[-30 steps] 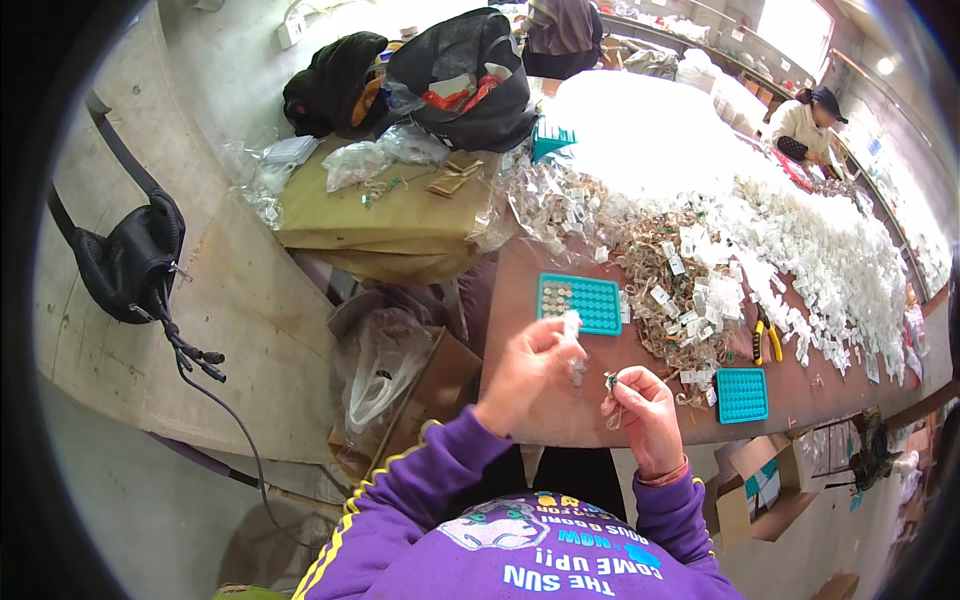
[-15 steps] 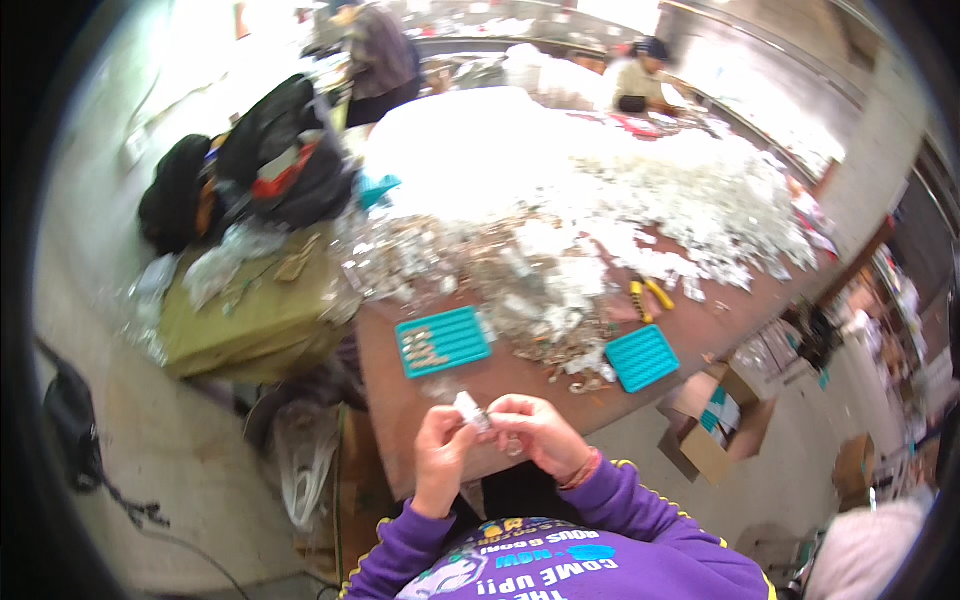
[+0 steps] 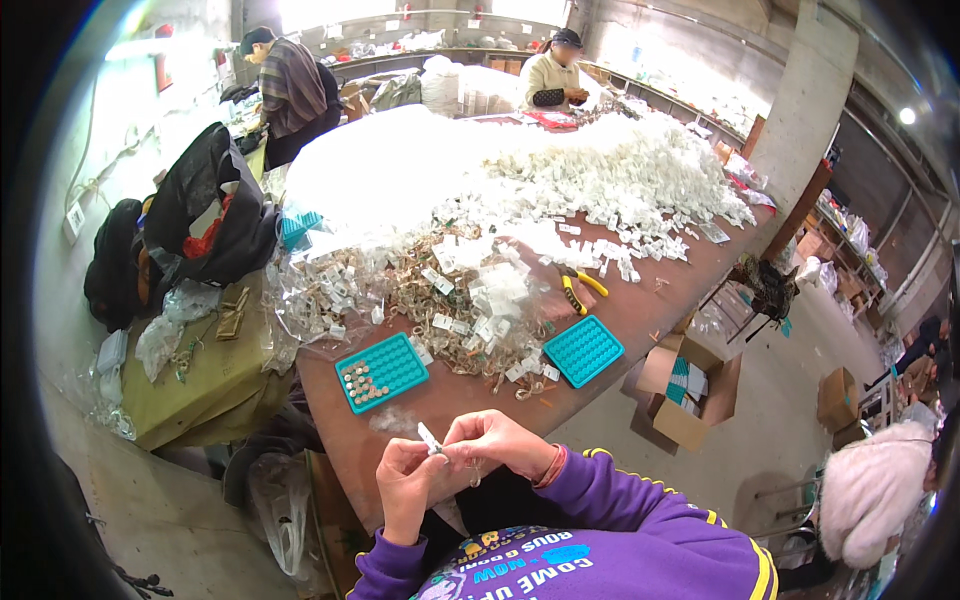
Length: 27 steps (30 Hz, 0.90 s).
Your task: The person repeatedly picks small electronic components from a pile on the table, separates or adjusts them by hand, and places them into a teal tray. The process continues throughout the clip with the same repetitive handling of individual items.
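Both my hands are together just off the table's near edge. Between the fingertips of my left hand (image 3: 405, 482) and my right hand (image 3: 508, 443) is a small white tag (image 3: 428, 437), pinched from both sides. A thin clear loop hangs below my right fingers; what else they pinch is too small to make out. Just beyond my left hand lies a teal tray (image 3: 405, 360) with rows of small hollows, part of them filled with small round pieces (image 3: 362, 384). Farther right is a second teal tray (image 3: 585, 352) with no pieces visible in it.
Past the trays, a heap of white tags and clear loops (image 3: 470, 300) covers the brown table (image 3: 640, 290). Yellow-handled pliers (image 3: 576, 290) lie near the right tray. An open cardboard box (image 3: 688, 388) stands on the floor. Two people (image 3: 292, 95) work at the back.
My view has turned, so the table and trays appear farther left in the picture. Both hands still pinch the white tag, which is now turned to a different angle.
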Tool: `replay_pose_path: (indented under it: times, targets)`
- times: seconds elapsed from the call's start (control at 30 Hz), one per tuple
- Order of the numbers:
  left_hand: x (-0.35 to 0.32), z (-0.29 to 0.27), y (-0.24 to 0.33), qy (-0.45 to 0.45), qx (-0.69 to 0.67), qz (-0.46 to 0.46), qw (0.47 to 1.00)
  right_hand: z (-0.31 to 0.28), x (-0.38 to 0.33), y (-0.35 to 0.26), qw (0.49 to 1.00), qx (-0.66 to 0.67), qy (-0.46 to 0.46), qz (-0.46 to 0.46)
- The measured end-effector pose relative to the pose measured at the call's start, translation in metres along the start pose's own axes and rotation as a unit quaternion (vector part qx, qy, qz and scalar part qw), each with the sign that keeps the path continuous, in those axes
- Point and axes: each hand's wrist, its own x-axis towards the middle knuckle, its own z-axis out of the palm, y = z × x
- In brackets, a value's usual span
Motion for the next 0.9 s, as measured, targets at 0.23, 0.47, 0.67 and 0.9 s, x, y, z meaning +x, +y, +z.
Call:
replay_pose_path:
  times: [0.23,0.47,0.67,0.9]
  targets:
    - [-0.003,-0.007,0.011,-0.104,-0.015,-0.022,0.994,-0.014,0.004,-0.001,0.993,-0.015,-0.11,0.048]
    - [-0.001,-0.014,0.017,-0.197,-0.023,-0.024,0.98,-0.01,0.012,0.023,0.966,0.124,-0.173,0.148]
    - [0.006,0.0,0.012,0.01,0.002,0.052,0.999,0.003,0.013,0.016,0.995,0.081,-0.04,0.034]
    - [0.008,0.01,0.003,0.144,0.095,0.136,0.976,0.03,0.008,0.017,0.976,-0.159,0.113,-0.102]
